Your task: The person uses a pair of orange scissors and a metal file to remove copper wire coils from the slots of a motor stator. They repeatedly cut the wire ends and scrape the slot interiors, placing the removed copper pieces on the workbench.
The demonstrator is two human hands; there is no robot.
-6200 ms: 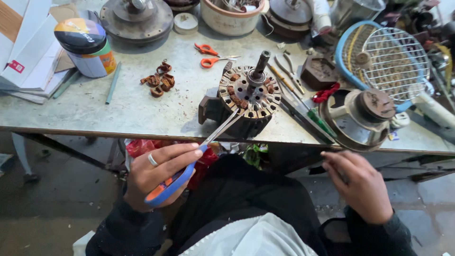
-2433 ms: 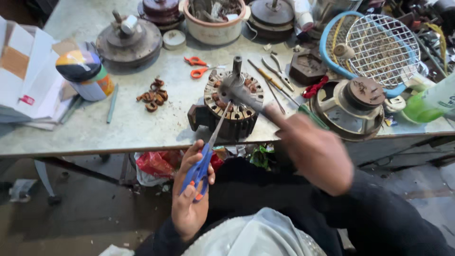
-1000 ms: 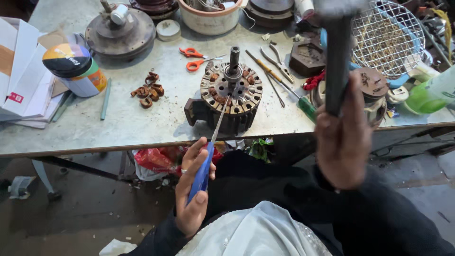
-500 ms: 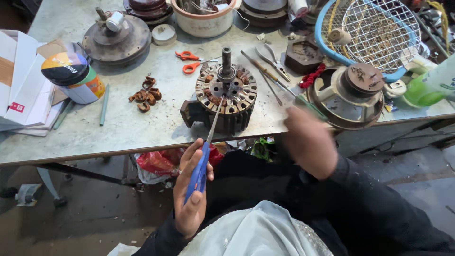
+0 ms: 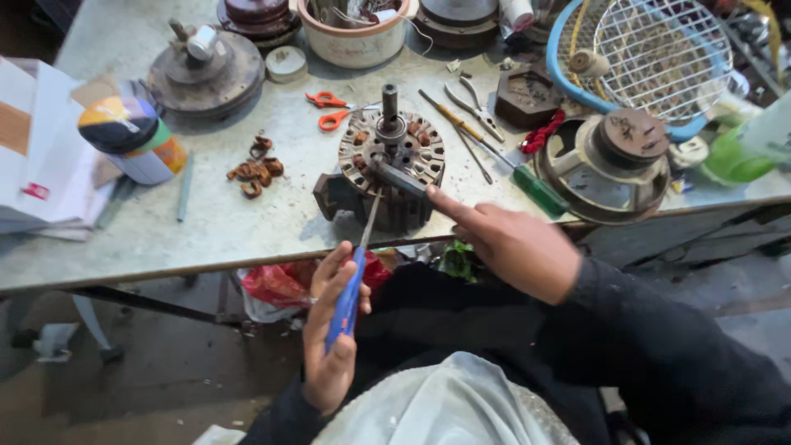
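Gripping a blue-handled screwdriver point(image 5: 350, 288), the left hand point(image 5: 329, 330) sets its tip on the motor stator point(image 5: 394, 169). Right hand point(image 5: 515, 243) grips a dark tool onto it. Behind on the counter point(image 5: 247, 222), a bowl point(image 5: 354, 37) holds wires.

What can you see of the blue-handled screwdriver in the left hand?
The screwdriver has a blue plastic-looking handle with some orange and a thin bare metal shaft. The left hand holds the handle below the table edge. The shaft slants up and right; its tip meets the round motor stator, under a dark bar held by the right hand.
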